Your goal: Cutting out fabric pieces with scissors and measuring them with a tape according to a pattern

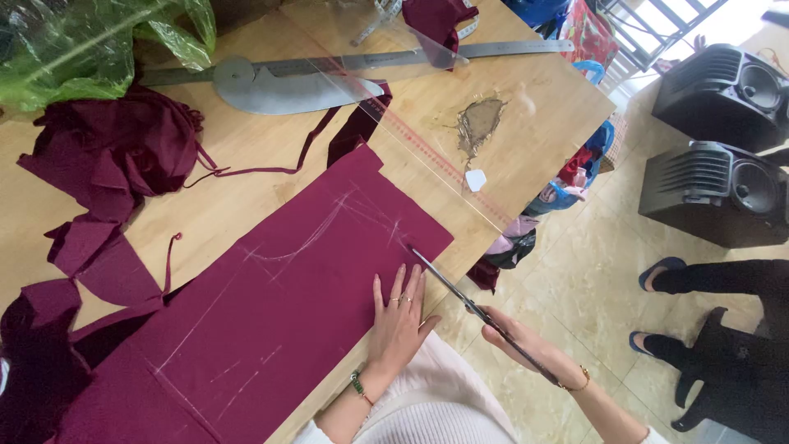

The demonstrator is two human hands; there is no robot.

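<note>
The left hand point(400, 316) lies flat, fingers spread, on the near right corner of a long piece of maroon cloth point(271, 304), probably pressing it down so it won't slide. The right hand point(518, 339), off the counter's edge over the floor, is closed around the handles of a pair of scissors point(460, 298). The blades run up and to the left, their tips at the cloth's right edge, just beside the left hand's fingertips; they look nearly together, though I cannot tell for sure.

The cloth lies on the wooden counter point(509, 99) with its long axis slanting from the near left up toward the far right. Pale chalk lines point(308, 238), some straight and one curved, cross it. The scissors lie across that axis, coming in from the right.

Beyond it a clear straight ruler point(427, 152) lies diagonally, and a metal curved ruler point(279, 86) sits further back. Maroon offcuts point(115, 152) are heaped on the left, with a green plastic bag point(90, 41) at the far left corner. On the tiled floor to the right stand two black speakers point(723, 140), and another person's feet in sandals point(657, 271) are nearby.
</note>
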